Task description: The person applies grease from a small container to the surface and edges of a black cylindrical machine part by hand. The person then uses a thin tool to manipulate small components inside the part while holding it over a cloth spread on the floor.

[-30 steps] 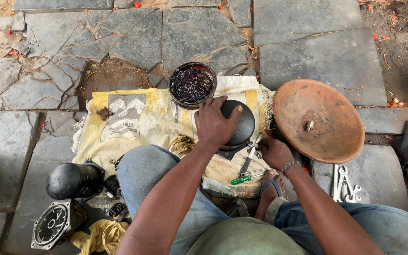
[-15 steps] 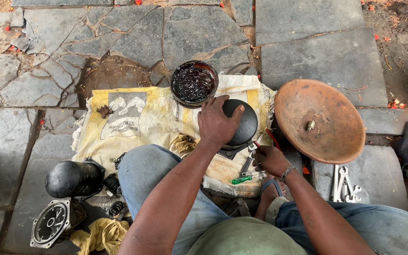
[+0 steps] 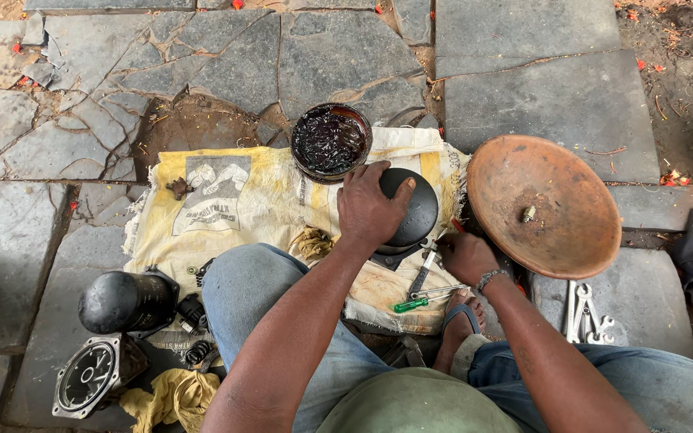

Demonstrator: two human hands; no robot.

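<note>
My left hand (image 3: 372,207) presses down on a black domed metal housing (image 3: 415,210) that lies on a yellow and white sack (image 3: 234,210) spread over the stone floor. My right hand (image 3: 465,256) is closed at the housing's lower right edge, around a small tool with a red tip; the tool is mostly hidden. A wrench (image 3: 422,274) and a green-handled screwdriver (image 3: 420,303) lie on the sack just below the housing. A round tin of dark grease (image 3: 330,141) stands just beyond my left hand.
A rusty round metal pan (image 3: 573,240) holding a small bolt (image 3: 528,213) sits at the right. Spanners (image 3: 581,311) lie on the stone beside my right leg. A black cylinder part (image 3: 125,301), a round gauge-like part (image 3: 88,375) and a yellow rag (image 3: 172,398) lie at lower left.
My left hand has shifted slightly on the black housing. My right hand has moved up and left toward the housing's lower right edge.
</note>
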